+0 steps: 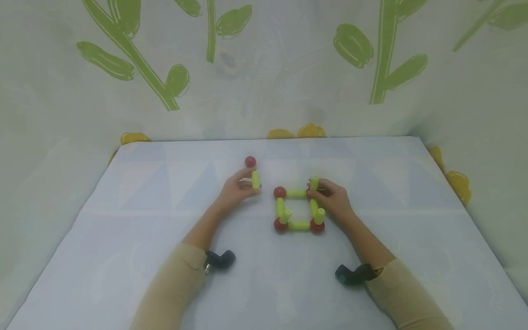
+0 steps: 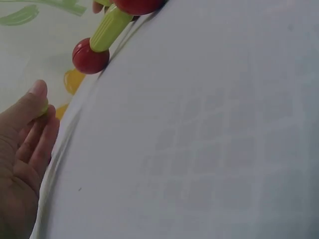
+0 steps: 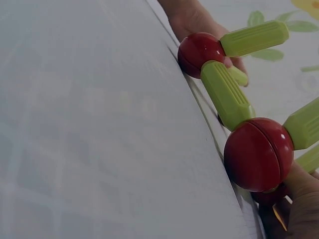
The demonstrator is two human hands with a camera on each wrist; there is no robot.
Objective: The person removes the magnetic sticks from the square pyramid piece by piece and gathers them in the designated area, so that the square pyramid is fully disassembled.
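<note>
A square frame of yellow-green rods [image 1: 299, 225] and red balls [image 1: 280, 192] lies on the table. Short rods stand up from both near corners and from the far right one. My right hand [image 1: 333, 198] grips the far right corner ball, whose upright rod [image 1: 315, 182] rises by the fingers. Left of the frame, my left hand [image 1: 236, 190] pinches a loose yellow-green rod [image 1: 255, 180] between thumb and fingers. In the left wrist view, that hand [image 2: 25, 149] hides most of its rod. The right wrist view shows the near right ball [image 3: 259, 154] large, partly covering the right hand [image 3: 304, 209].
A loose red ball [image 1: 250, 161] lies just beyond the left fingertips. The white table [image 1: 103, 256] has pale triangle patterns, and a wall [image 1: 272, 91] painted with green leaves rises along its far edge. Dark wrist devices [image 1: 221, 259] stick out from both sleeves.
</note>
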